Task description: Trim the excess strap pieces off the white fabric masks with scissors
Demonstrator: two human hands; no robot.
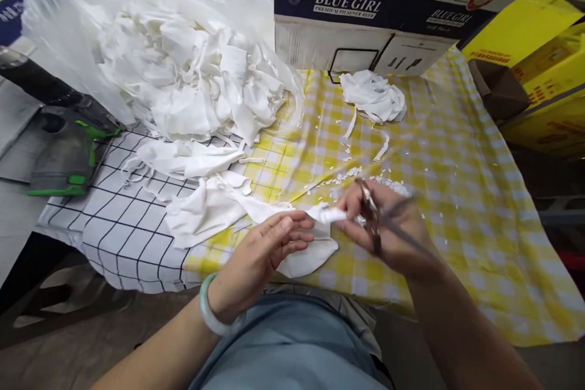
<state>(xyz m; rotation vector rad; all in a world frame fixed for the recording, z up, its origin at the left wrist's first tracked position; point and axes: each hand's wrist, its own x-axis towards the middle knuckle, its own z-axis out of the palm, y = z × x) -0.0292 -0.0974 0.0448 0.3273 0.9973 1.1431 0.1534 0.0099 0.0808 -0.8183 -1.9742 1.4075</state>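
Note:
My right hand [386, 222] is wrapped around a pair of scissors [375, 219], whose blurred blades point away to the right. Its thumb and fingertips also pinch the end of a white cloth piece [308, 259]. My left hand [274, 241], with a pale green bangle on the wrist, lies against the cloth with fingers stretched out and nothing gripped. Left of it, more white cloth pieces [205, 210] with thin ties are spread on the table. Small white scraps [350, 177] are scattered just beyond my right hand.
A clear plastic bag [55, 30] full of white cloth stands at the back left. A separate white cloth bundle [372, 96] sits before a Blue Girl carton [329, 42]. A grey and green appliance [61, 149] is at far left. Yellow boxes [548, 67] are stacked right, beyond the checked tablecloth [493, 244].

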